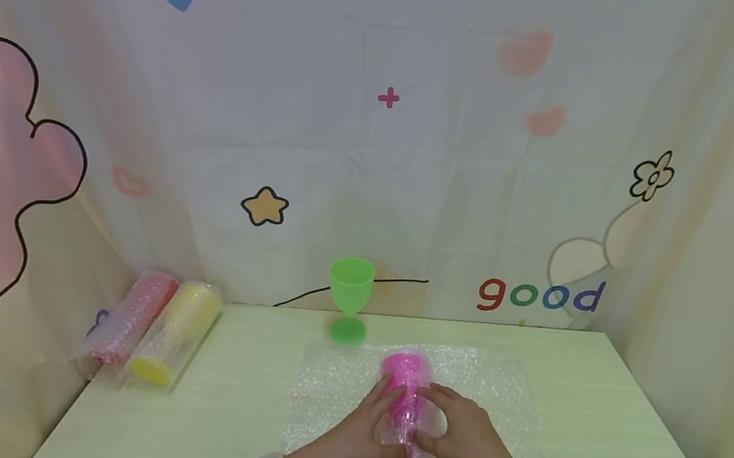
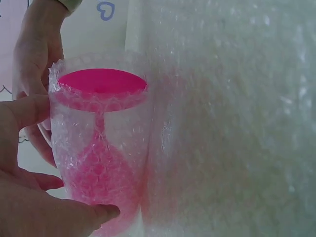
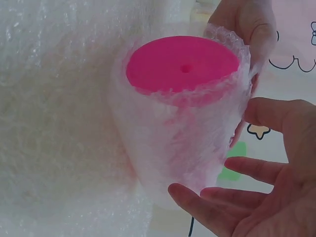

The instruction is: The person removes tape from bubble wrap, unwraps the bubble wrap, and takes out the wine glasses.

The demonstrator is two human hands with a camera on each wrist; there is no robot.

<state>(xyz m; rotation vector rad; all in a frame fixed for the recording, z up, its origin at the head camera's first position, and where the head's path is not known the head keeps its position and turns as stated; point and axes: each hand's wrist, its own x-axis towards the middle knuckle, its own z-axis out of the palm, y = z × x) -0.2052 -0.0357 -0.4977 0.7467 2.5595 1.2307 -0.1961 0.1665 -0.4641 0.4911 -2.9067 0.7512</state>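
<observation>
A bright pink goblet (image 1: 404, 369) lies on its side on a clear bubble wrap sheet (image 1: 493, 382), its foot toward me. Layers of wrap cover its cup and stem. My left hand (image 1: 356, 435) holds the roll from the left, thumb by the stem and fingers along the cup. From the right, my right hand (image 1: 473, 436) grips it the same way, fingers curved over the wrap. In the left wrist view, the flat pink foot (image 2: 101, 81) shows inside the open end of the wrap. The right wrist view shows that wrap edge (image 3: 222, 81) standing past the foot.
A green goblet (image 1: 351, 290) stands upright at the back of the pale table (image 1: 228, 398). Two wrapped goblets, one red (image 1: 129, 316) and one yellow (image 1: 177, 331), lie side by side at the left edge. Printed cloth curtains (image 1: 251, 101) close off the back and sides.
</observation>
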